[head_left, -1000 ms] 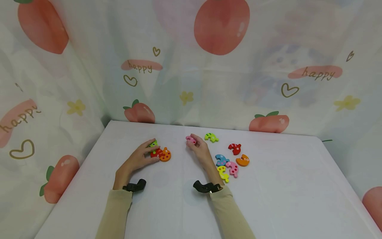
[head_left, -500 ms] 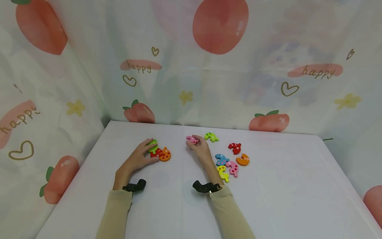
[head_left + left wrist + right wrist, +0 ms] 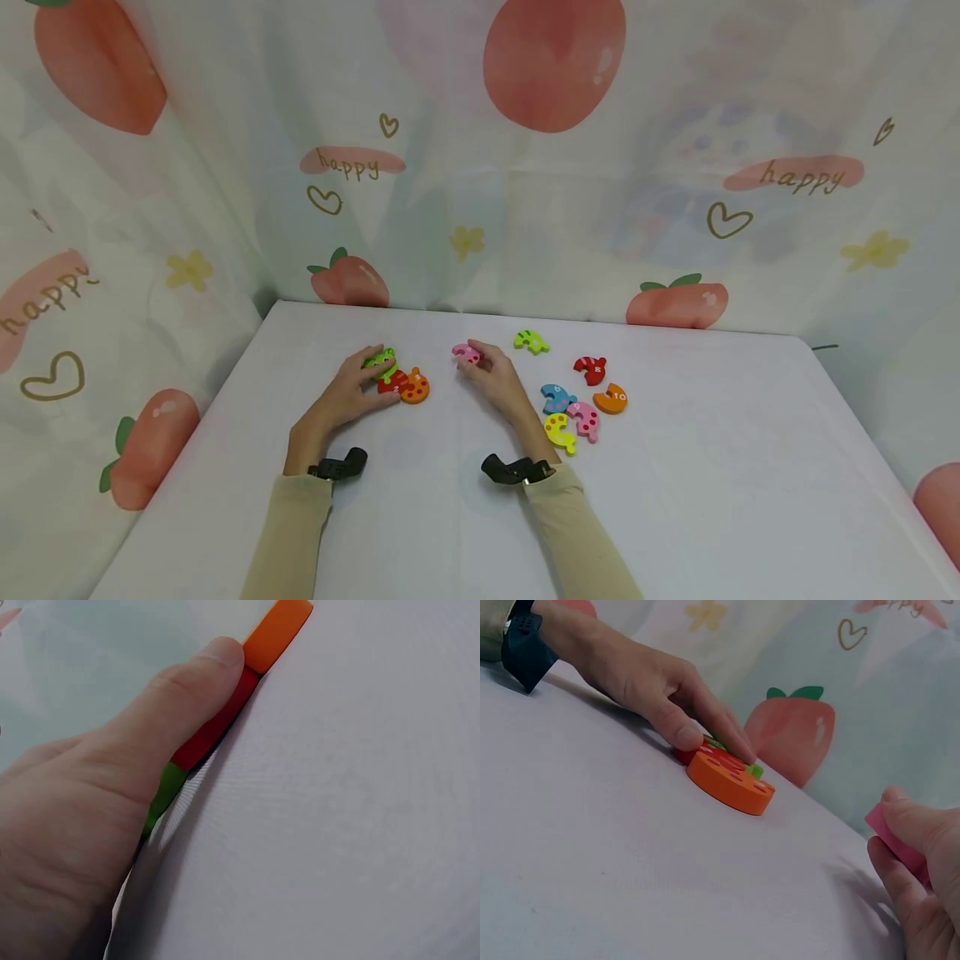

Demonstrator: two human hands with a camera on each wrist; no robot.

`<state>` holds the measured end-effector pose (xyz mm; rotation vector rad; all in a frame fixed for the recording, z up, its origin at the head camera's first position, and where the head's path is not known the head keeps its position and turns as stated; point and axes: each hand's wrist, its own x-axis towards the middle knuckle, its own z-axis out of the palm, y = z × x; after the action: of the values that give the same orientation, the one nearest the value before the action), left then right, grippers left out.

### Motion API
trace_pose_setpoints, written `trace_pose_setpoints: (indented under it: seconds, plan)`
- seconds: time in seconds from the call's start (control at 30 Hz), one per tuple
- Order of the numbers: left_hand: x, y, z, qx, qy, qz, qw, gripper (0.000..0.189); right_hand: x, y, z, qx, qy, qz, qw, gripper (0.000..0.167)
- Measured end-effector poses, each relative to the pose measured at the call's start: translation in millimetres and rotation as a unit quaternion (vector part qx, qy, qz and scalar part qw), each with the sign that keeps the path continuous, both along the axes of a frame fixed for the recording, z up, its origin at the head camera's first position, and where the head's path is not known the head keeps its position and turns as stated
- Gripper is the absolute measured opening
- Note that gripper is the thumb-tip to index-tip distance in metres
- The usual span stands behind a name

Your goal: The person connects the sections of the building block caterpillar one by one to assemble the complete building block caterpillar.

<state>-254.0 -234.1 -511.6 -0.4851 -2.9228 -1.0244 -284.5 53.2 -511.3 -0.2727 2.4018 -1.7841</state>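
My left hand (image 3: 348, 393) holds a small cluster of joined wooden puzzle pieces, thumb on the near side and fingers over the far side. The cluster has a green piece with a face (image 3: 382, 360), a red striped piece (image 3: 217, 724) and an orange spotted piece (image 3: 416, 387). In the left wrist view the thumb lies along the red piece, its tip by the orange one (image 3: 277, 634). Between thumb and fingers, my right hand (image 3: 501, 379) pinches a pink spotted puzzle piece (image 3: 466, 354). The right wrist view shows this pink piece (image 3: 898, 841) raised above the table.
Right of the right hand lie several loose pieces: green striped (image 3: 531, 342), red (image 3: 591, 371), orange numbered 10 (image 3: 611, 399), blue (image 3: 557, 398), pink (image 3: 584, 421) and yellow (image 3: 560, 432). The white table (image 3: 712, 483) meets a printed curtain (image 3: 540, 208) behind.
My right hand has shifted slightly left with the pink piece, closer to the cluster, and turned it a little. The left hand stays in place on the joined pieces.
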Motion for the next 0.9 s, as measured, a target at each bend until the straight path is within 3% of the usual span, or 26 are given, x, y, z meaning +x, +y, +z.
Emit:
trace_pose_setpoints:
  seconds: [0.17, 0.37, 0.9]
  plan:
    - [0.1, -0.7, -0.1, -0.003, 0.011, -0.004, 0.9999, 0.061, -0.1, -4.8, -3.0, 0.017, 0.025, 0.037, 0.9988, 0.057]
    - [-0.7, -1.7, 2.2, -0.008, -0.006, -0.009, 0.9999, 0.058, 0.9, -12.4, -4.4, 0.026, 0.038, 0.065, 0.9969, 0.057]
    - [-2.0, -1.0, 1.4, 0.011, -0.035, -0.001, 0.9993, 0.052, 6.9, -15.5, -1.5, 0.031, 0.024, 0.105, 0.9937, 0.063]
